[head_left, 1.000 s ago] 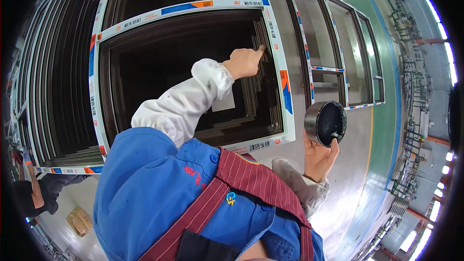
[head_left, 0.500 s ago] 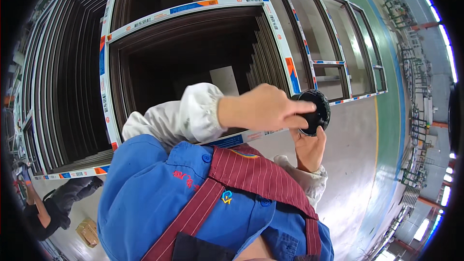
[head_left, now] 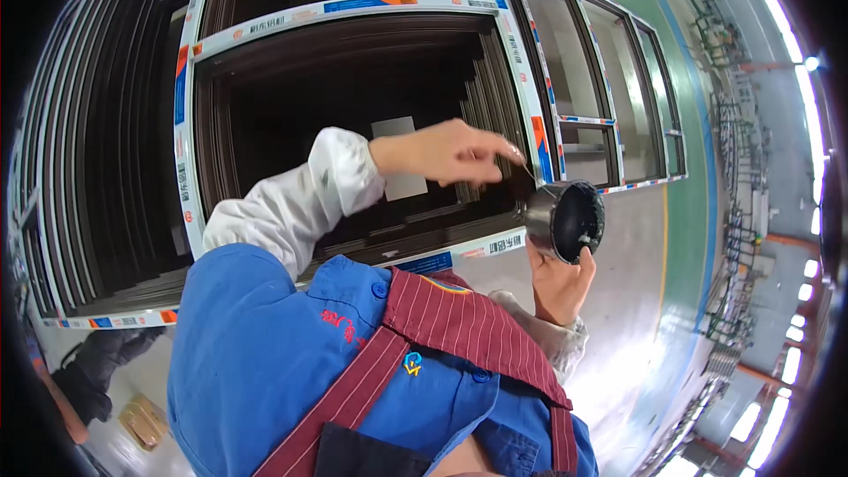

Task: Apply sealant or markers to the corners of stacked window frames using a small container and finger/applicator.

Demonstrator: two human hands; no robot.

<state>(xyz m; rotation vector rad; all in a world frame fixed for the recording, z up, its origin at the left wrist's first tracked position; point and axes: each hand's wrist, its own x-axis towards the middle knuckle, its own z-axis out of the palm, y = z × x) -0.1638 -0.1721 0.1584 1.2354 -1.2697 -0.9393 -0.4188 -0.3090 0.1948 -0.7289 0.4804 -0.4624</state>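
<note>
My right hand [head_left: 558, 287] holds a dark, round cup [head_left: 552, 216] from below, its mouth tilted to the right. A small pale bit shows low inside its rim, by my thumb; the rest of its contents is too dark to make out. My left hand [head_left: 446, 152] is held up left of the cup, over the stacked brown frames [head_left: 353, 31]. Its fingers are bent and slightly blurred, and a thin glinting strand shows at the fingertips toward the cup. What the fingertips hold is too small to name.
More dark frames [head_left: 106, 150] stand packed at the left. A paned frame [head_left: 609, 79] stands at the far right, on a floor with a green strip [head_left: 693, 185]. At lower left are a carton [head_left: 144, 421] and another person's dark-clothed leg [head_left: 110, 367].
My left hand has come out of the cup's mouth and moved up and left. The cup has turned so more of its outer side shows. The view has shifted slightly.
</note>
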